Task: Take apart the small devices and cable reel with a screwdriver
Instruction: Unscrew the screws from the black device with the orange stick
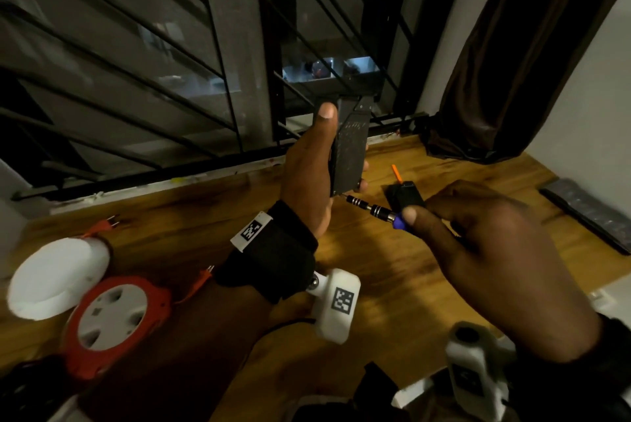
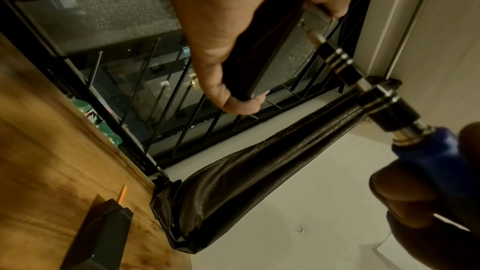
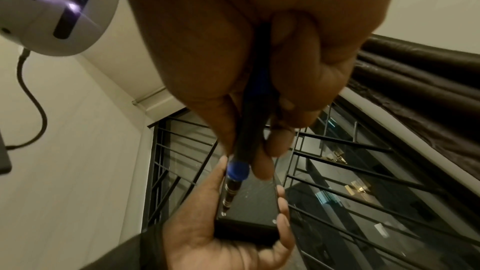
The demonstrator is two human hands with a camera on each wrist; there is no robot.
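My left hand (image 1: 317,162) grips a flat black device (image 1: 350,148) upright above the wooden table (image 1: 392,302), thumb on one long edge and fingers on the other. My right hand (image 1: 491,251) pinches a screwdriver (image 1: 372,211) with a blue handle and a black-and-chrome shaft. Its tip sits at a screw in the device's lower corner (image 3: 224,214). From the left wrist the screwdriver (image 2: 363,89) meets the device (image 2: 283,52) at that corner. The red and white cable reel (image 1: 112,322) lies at the table's left.
A white round cover (image 1: 54,280) lies beside the reel. A small black box (image 1: 408,198) and an orange stick (image 1: 396,173) lie behind the screwdriver. A dark flat object (image 1: 587,213) is at the right edge. A barred window (image 1: 170,63) and dark curtain (image 1: 512,63) stand behind.
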